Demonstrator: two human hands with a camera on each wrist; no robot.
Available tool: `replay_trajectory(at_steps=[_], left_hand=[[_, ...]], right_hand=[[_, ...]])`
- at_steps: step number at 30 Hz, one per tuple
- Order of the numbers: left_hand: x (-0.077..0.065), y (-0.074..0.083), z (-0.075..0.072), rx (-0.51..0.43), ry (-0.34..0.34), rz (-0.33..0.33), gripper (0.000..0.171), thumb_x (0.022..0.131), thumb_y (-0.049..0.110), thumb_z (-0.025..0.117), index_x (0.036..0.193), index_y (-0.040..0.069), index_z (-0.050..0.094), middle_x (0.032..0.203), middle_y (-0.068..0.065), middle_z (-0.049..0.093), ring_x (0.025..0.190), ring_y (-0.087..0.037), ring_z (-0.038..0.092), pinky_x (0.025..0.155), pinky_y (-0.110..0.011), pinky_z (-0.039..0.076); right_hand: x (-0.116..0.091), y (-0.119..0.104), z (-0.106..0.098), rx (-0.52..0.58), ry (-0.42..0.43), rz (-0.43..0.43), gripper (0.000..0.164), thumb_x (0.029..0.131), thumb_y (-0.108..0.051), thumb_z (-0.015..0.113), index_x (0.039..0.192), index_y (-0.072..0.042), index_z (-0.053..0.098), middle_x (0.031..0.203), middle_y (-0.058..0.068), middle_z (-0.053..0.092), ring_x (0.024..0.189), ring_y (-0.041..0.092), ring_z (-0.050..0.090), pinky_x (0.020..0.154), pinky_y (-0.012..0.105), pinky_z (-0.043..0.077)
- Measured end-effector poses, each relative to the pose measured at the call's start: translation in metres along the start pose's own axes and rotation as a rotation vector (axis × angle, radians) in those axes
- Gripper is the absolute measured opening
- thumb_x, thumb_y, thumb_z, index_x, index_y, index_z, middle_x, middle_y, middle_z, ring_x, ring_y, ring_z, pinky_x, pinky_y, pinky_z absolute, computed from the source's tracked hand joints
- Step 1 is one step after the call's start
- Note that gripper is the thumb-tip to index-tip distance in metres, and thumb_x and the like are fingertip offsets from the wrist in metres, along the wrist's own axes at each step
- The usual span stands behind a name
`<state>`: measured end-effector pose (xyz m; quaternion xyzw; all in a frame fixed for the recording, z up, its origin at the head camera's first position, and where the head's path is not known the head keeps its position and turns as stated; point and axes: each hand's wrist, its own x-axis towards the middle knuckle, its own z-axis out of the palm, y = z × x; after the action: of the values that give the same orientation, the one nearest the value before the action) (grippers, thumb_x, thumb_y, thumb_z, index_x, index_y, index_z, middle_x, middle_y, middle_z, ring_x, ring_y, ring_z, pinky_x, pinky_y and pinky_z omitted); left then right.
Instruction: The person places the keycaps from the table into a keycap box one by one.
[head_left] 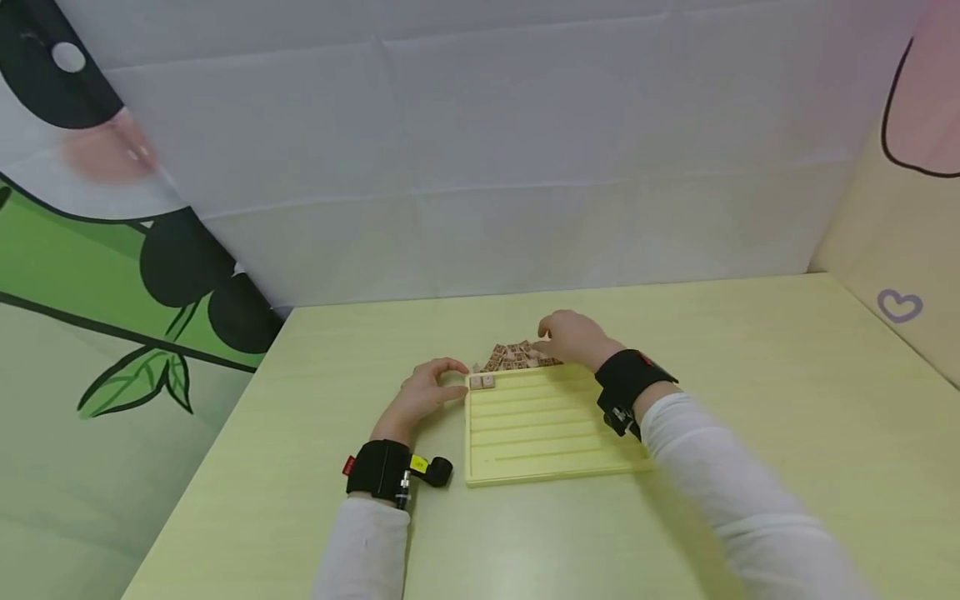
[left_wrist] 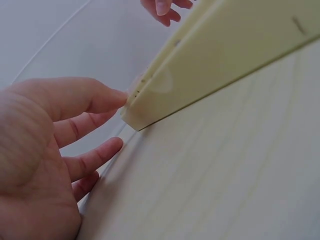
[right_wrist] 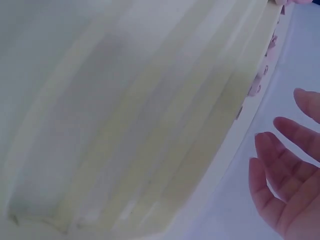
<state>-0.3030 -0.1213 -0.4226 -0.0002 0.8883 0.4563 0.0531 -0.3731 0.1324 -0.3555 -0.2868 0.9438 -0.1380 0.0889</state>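
A pale yellow ridged tray [head_left: 551, 477] lies on the table. Two small square wooden tiles [head_left: 482, 382] sit side by side in its top left corner. My left hand [head_left: 425, 392] is at that corner; in the left wrist view the thumb tip meets the tray's edge [left_wrist: 165, 85] while the other fingers spread loosely. A heap of brown-marked wooden tiles [head_left: 516, 357] lies just behind the far rim. Beside the heap's right end is my right hand [head_left: 577, 337], arched over the far rim. Its fingers [right_wrist: 280, 172] are loosely bent with nothing between them in the right wrist view.
The pale wood-grain table [head_left: 750, 375] reaches back to a white cloth backdrop [head_left: 525, 167]. A printed side panel [head_left: 900, 242] with a heart borders the right. Black straps with small cameras circle both wrists, the right one [head_left: 633, 385] hanging over the tray.
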Motion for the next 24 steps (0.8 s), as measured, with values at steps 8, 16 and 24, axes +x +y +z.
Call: replay_trajectory(at_steps=[8,16,24], left_hand=[[-0.003,0.0004,-0.0018,0.001,-0.004,-0.02,0.028,0.081,0.02,0.069,0.108,0.016,0.064,0.143,-0.012,0.045,0.139,-0.035,0.028,0.111,-0.06,0.017],[-0.0036,0.0017,-0.0028,0.023,0.001,-0.017,0.027,0.081,0.021,0.069,0.107,0.016,0.064,0.143,-0.013,0.045,0.138,-0.037,0.029,0.11,-0.062,0.017],[-0.0035,0.0009,-0.0038,0.011,-0.003,-0.008,0.027,0.081,0.02,0.069,0.108,0.015,0.064,0.142,-0.012,0.046,0.138,-0.037,0.028,0.11,-0.063,0.014]], right_hand=[[-0.002,0.0111,-0.0027,0.0,-0.031,0.053,0.036,0.096,-0.027,0.054,0.118,0.0,0.061,0.118,0.018,0.062,0.1,0.031,0.06,0.086,0.043,0.049],[-0.0009,0.0114,0.0018,0.012,-0.09,0.009,0.035,0.098,-0.021,0.049,0.125,0.0,0.057,0.12,0.019,0.06,0.103,0.032,0.059,0.088,0.043,0.048],[-0.0024,0.0126,0.0061,0.025,-0.132,0.005,0.028,0.097,-0.019,0.052,0.116,-0.001,0.062,0.112,0.016,0.064,0.089,0.025,0.061,0.079,0.038,0.05]])
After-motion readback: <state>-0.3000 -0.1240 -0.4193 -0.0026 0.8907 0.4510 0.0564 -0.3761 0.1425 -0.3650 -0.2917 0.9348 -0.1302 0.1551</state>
